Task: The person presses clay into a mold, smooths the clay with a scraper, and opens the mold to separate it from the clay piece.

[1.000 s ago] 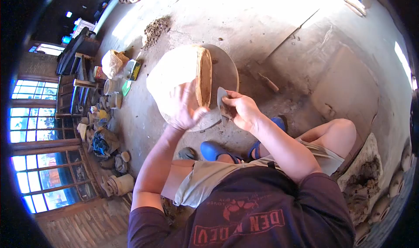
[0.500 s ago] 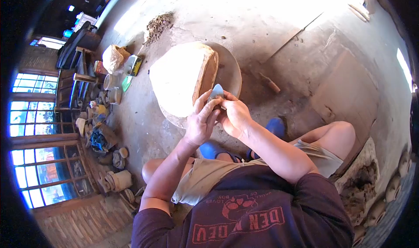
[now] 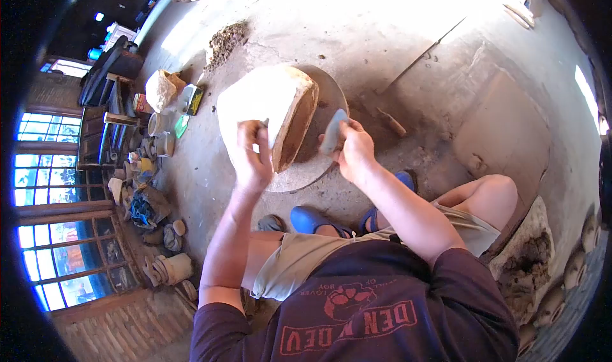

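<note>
A large pale clay vessel [image 3: 255,101], glaring in the light, lies on a round board [image 3: 335,101] with its cut rim facing right. Over its front edge is my left hand [image 3: 253,155], thumb and finger pinched on a small grey bit [image 3: 265,123], perhaps clay. My right hand [image 3: 354,148], to the right of the rim, grips a flat blue-grey scraper [image 3: 335,132]. The scraper stands tilted, apart from the vessel.
On the left are a pale bag [image 3: 162,89], a green-black box [image 3: 190,99] and several pots. Crumbled clay [image 3: 226,43] lies behind the vessel. To the right are a brown stick-like piece [image 3: 391,123] and a long thin rod [image 3: 421,57]. A clay-filled sack [image 3: 526,266] sits at lower right.
My hands, together at the scraper before, have parted. The left moved left over the vessel with the small grey bit; the right moved right, keeping the scraper.
</note>
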Motion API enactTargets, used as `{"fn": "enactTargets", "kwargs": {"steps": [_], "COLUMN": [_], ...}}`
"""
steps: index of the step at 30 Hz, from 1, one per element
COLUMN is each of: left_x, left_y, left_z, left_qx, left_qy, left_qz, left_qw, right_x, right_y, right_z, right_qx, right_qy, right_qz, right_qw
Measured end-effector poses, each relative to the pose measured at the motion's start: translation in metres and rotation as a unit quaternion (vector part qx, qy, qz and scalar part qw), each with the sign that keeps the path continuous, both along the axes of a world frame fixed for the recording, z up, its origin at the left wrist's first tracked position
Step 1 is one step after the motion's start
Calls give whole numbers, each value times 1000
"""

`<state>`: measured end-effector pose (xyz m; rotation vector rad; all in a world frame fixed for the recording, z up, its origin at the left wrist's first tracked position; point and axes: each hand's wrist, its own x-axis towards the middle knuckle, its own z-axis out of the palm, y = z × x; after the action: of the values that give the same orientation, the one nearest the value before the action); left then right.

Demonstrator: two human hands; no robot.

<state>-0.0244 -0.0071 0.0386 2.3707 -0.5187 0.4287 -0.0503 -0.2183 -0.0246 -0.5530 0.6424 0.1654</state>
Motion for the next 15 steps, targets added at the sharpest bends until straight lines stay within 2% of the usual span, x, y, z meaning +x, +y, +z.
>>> {"fn": "enactTargets", "kwargs": {"steps": [1, 2, 4, 5, 7, 9, 11, 13, 14, 15], "left_x": [18, 29, 46, 52, 62, 57, 54, 54, 55, 55], "left_y": [14, 22, 38, 48, 50, 51, 49, 51, 52, 53], "left_z": [-3, -3, -14, -28, -53, -48, -46, -52, -55, -59], "left_qx": [7, 26, 49, 68, -4, 19, 37, 51, 48, 45], "left_qy": [-19, -40, -50, 12, -53, 9, 29, 7, -6, -18], "left_qz": [26, 13, -16, 5, 9, 26, 35, 34, 33, 33], "left_qw": [999, 999, 997, 998, 999, 999, 998, 998, 998, 998], "right_x": [5, 8, 9, 10, 20, 35, 49, 59, 63, 70], "right_y": [-5, -8, -11, -13, -10, -4, -3, -6, -6, -6], "right_z": [-6, -16, -34, -42, -43, -63, -74, -69, -66, -62], "right_qx": [5, -14, -37, -48, -142, -255, -407, -567, -615, -626], "right_qy": [46, 34, -50, -92, -116, -141, -154, -167, -194, -220], "right_qz": [-8, 11, 83, 116, 107, 89, 71, 80, 43, 33], "right_qw": [999, 999, 995, 988, 977, 952, 897, 803, 763, 747]}}
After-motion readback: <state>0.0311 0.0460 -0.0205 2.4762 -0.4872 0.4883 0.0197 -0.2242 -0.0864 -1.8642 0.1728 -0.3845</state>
